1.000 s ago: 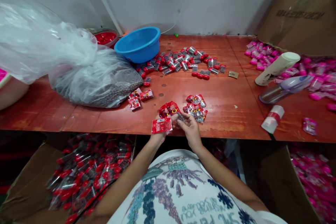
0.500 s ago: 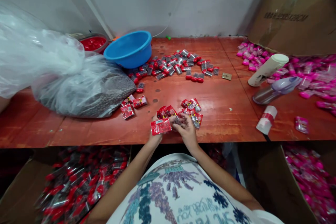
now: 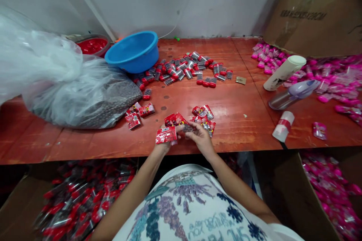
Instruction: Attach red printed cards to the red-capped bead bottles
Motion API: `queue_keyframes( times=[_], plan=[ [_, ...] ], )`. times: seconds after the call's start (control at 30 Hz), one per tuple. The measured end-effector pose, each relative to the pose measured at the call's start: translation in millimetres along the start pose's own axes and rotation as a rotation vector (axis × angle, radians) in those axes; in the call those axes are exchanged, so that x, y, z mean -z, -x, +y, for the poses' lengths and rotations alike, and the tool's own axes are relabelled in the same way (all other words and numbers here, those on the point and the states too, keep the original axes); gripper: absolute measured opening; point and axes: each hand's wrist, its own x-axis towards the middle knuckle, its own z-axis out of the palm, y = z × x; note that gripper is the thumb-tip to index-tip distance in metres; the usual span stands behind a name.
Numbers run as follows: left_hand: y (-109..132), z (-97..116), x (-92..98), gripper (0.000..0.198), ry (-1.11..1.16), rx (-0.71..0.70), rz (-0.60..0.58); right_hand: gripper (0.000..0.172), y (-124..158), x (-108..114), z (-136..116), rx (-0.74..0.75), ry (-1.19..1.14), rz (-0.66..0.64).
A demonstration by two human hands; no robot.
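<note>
My left hand (image 3: 163, 147) is closed on a red printed packet (image 3: 166, 135), which lies over and hides most of its fingers. With thumb and fingers pinched, my right hand (image 3: 203, 140) grips a small transparent jar of dark beads (image 3: 187, 128), right beside the packet. The fingertips of both hands come close together at the jar. Just behind them lie red packets (image 3: 175, 119), and another group of red packets (image 3: 207, 111) is beyond my right hand. Several more red packets (image 3: 133, 121) rest to the left.
A tied plastic bag of dark beads (image 3: 98, 101) and a blue basin (image 3: 132, 54) occupy the left. Red-lidded jars (image 3: 183, 69) lie behind. A purple-topped bottle (image 3: 294, 94), a white bottle (image 3: 284, 73) and pink items (image 3: 333, 83) are at right. Boxes of goods sit below the edge.
The view has shifted slightly, so the table things appear a little further left. Both hands stay close together, holding the packet and the jar as before.
</note>
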Motion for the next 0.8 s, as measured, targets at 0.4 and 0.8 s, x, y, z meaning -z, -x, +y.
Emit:
queue_keyframes(
  times=[0.4,0.8],
  plan=[
    [3,-11,-3.5,0.027,0.015,-0.002,-0.109,0.032,1,5,3,0.106,0.295,0.160],
    [-6,-8,-1.1,0.045,0.152,0.053,-0.044,0.042,3,28,-26,0.379,0.860,0.356]
  ],
)
